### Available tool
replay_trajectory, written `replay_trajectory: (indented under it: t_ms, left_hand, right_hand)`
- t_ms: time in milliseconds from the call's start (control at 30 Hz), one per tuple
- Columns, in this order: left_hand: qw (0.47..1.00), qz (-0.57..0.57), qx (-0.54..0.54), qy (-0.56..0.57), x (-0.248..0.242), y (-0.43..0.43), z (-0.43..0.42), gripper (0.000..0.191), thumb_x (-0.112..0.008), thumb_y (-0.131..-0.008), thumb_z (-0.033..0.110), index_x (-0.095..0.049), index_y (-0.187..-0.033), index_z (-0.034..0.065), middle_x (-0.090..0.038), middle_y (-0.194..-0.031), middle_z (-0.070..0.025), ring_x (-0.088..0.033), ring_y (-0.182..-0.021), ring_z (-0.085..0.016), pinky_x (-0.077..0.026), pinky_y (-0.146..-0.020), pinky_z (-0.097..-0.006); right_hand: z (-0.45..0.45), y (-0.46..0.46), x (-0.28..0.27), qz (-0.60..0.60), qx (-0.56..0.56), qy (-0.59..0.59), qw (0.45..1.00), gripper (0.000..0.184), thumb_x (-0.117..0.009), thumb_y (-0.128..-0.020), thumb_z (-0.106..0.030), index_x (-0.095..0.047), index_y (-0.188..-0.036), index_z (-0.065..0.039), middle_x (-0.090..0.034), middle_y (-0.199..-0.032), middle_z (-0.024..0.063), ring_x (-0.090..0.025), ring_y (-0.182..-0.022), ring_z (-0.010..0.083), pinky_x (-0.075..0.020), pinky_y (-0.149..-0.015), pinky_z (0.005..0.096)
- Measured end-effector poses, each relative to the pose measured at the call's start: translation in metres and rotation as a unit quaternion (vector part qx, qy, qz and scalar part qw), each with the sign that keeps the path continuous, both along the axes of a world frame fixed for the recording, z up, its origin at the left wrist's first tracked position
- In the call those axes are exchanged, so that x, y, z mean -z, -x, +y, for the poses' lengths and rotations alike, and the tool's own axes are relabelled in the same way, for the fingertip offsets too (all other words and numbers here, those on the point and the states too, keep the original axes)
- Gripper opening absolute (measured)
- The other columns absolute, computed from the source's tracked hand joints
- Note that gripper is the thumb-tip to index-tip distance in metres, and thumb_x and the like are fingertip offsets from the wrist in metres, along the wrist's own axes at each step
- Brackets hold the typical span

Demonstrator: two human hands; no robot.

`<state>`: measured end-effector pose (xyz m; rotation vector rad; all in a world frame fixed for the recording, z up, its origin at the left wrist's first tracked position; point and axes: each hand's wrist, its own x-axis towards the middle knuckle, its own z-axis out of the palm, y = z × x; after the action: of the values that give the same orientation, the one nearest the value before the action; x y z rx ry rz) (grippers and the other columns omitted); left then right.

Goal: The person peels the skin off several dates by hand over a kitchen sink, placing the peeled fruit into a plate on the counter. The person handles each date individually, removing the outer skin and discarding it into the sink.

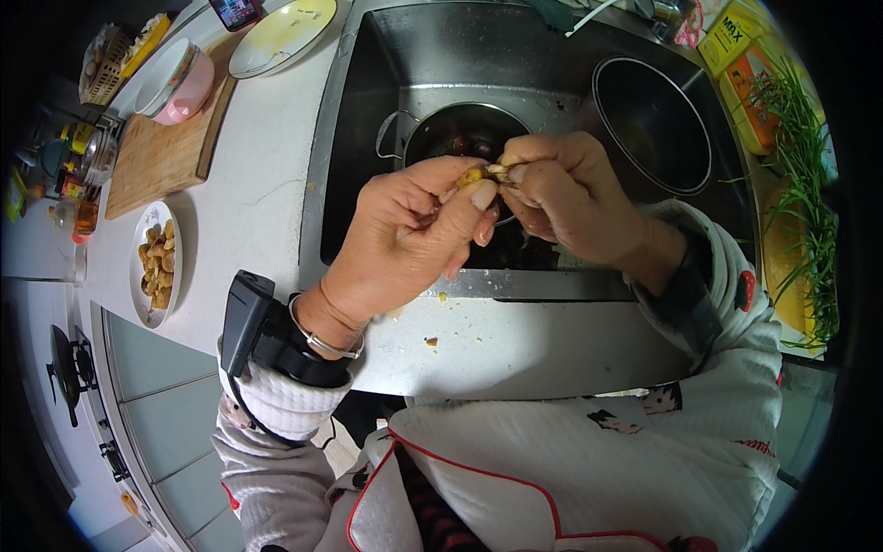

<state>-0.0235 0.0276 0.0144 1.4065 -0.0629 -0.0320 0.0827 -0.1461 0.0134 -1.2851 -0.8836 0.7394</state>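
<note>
Between the thumb and fingers of my left hand [414, 234] is a small yellow piece of food [472, 177], apparently a chestnut kernel. My right hand [572, 193] pinches a pale, ragged bit of shell or skin [502, 174] that meets the kernel. Both hands hover over the sink's front edge. Below them a metal pot [431, 138] with a wire side handle stands in the sink [483, 91], holding dark liquid and a few brown, shiny chestnuts [476, 146]. My fingers hide part of the pot. Yellow-brown peeled chestnuts [158, 265] lie on a white oval plate [145, 215] at the left.
An empty-looking dark round pot [652, 124] leans at the sink's right. Green stalks [800, 172] and yellow packages [735, 41] line the right rim. A cutting board [155, 155] with bowls [183, 86], a yellow plate [290, 34] and a phone [234, 10] occupy the left counter. Crumbs [432, 341] dot the front ledge.
</note>
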Motion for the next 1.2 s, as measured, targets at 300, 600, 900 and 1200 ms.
replay_trajectory:
  t_ms: [300,600,900,1200]
  left_hand:
    - [0.994,-0.042,-0.047,0.092,0.002,-0.009,0.011,0.041,-0.046,-0.104,0.026,-0.052,-0.130,-0.0047,-0.064,-0.092,-0.0123,-0.048,-0.067,-0.007,-0.049,-0.057,-0.0209]
    - [0.985,-0.058,-0.056,0.152,0.007,-0.015,0.017,0.039,-0.044,-0.104,0.018,-0.049,-0.137,-0.0009,-0.060,-0.125,-0.0214,-0.050,-0.079,-0.009,-0.049,-0.079,-0.0251]
    - [0.997,-0.039,-0.056,0.021,0.016,-0.012,0.008,0.040,-0.051,-0.102,0.012,-0.047,-0.137,-0.0047,-0.066,-0.098,-0.0081,-0.064,-0.086,-0.013,-0.052,-0.086,-0.0261]
    - [0.995,-0.053,-0.020,-0.087,0.019,-0.009,0.004,0.039,-0.054,-0.099,0.008,-0.049,-0.135,-0.0070,-0.066,-0.090,-0.0082,-0.065,-0.081,-0.013,-0.055,-0.078,-0.0264]
  right_hand:
    - [0.000,-0.008,-0.004,0.005,0.021,0.012,1.000,0.020,-0.041,-0.092,-0.010,-0.050,-0.075,-0.003,-0.049,-0.057,0.0045,-0.042,-0.046,0.0099,-0.0348,-0.044,0.0247]
    - [0.006,0.001,0.022,-0.436,-0.031,0.075,0.896,0.026,-0.058,-0.081,-0.004,-0.066,-0.105,0.000,-0.068,-0.098,0.0133,-0.066,-0.081,0.0255,-0.0520,-0.074,0.0343]
    - [0.011,0.001,0.006,-0.132,0.135,-0.016,0.982,0.015,-0.067,-0.088,0.000,-0.063,-0.103,0.001,-0.060,-0.076,-0.0047,-0.053,-0.068,-0.0003,-0.0412,-0.060,0.0168]
    - [0.008,-0.005,0.014,-0.264,0.136,-0.021,0.955,0.017,-0.072,-0.080,0.005,-0.067,-0.095,0.000,-0.064,-0.088,0.0042,-0.055,-0.066,0.0030,-0.0427,-0.056,0.0175]
